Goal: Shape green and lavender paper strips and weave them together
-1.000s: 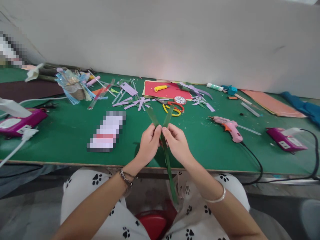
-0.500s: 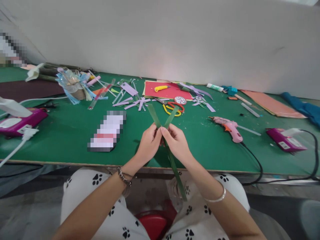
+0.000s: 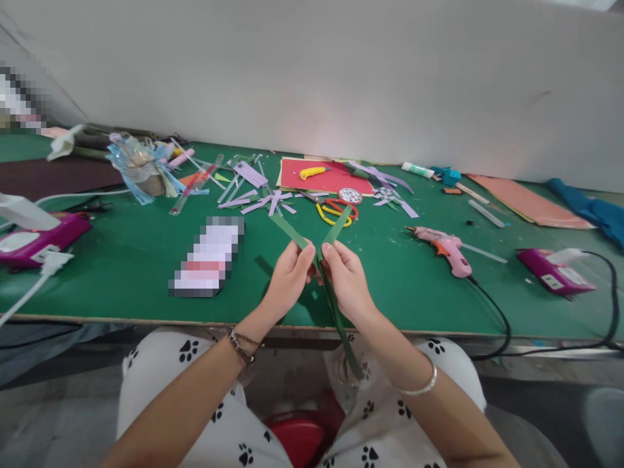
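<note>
The left hand (image 3: 290, 279) pinches a green strip (image 3: 288, 229) between thumb and forefinger; the right hand (image 3: 347, 283) pinches green strip too, just beside it. Two ends fan out beyond the fingertips, and a long tail drops below the right hand past the table edge. Whether this is one folded piece or two, I cannot tell. To handle it well, a light, even pinch close to the join seems best — pulling too hard might crease or tear it — and the tail should hang free of twists.

Just beyond the hands, scissors (image 3: 321, 209) lie on the green table (image 3: 390, 292), with purple strips (image 3: 274, 202) scattered ahead of the left hand and a yellow cutter (image 3: 312, 173) on a red sheet (image 3: 292, 175) farther off. A phone (image 3: 208, 257) lies left of the left hand; a pink glue gun (image 3: 441, 244) lies right of the right one, its cord running over the edge. Behind everything rises a plain grey wall (image 3: 312, 78).
</note>
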Available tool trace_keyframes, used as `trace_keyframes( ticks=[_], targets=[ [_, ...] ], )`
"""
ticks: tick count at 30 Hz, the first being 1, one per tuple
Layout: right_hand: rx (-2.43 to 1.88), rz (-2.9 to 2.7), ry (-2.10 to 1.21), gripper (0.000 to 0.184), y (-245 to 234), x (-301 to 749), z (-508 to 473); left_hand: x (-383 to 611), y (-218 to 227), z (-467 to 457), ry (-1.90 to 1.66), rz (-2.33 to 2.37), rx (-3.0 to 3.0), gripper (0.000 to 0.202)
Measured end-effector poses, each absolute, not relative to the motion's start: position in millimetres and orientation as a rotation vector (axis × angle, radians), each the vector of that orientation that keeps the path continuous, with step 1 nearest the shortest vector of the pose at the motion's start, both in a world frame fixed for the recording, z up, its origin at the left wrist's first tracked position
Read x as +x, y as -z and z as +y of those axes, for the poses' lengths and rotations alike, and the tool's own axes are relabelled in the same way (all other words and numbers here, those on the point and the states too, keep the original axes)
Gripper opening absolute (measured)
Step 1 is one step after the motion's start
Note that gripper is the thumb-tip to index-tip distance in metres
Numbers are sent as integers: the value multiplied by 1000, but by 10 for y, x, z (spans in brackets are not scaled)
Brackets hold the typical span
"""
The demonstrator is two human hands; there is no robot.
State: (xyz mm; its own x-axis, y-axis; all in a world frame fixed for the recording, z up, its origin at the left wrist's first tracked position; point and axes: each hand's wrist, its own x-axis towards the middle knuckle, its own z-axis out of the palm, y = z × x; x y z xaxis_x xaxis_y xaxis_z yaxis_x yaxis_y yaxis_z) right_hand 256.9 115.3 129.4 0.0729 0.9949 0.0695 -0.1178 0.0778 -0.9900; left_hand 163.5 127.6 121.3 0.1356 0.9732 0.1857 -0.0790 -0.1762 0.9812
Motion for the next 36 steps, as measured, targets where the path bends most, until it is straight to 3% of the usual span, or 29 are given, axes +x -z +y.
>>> trace_keyframes(
  ticks=[8,12,20,29,33,36],
  targets=[
    [-1197,-1284,-1007,29,-1285,2604,1146,1576,-1143,1297,-1348,1079,1759,20],
    [-1169,-1436,-918,23,-1304,2621,1135,1583,-1133,1294,-1316,1066,1681,21],
    [-1099,-1243,-1063,27,-1383,2583,1112,1637,-1213,1238,-1349,932,1354,33],
    [-1082,-1277,-1028,28,-1323,2604,1138,1602,-1170,1277,-1285,1007,1712,22],
    [-1102,-1437,-923,17,-1292,2629,1148,1604,-1166,1276,-1335,1086,1723,23],
    [-1158,-1524,-832,21,-1292,2644,1147,1616,-1153,1273,-1327,1074,1650,21]
  ],
)
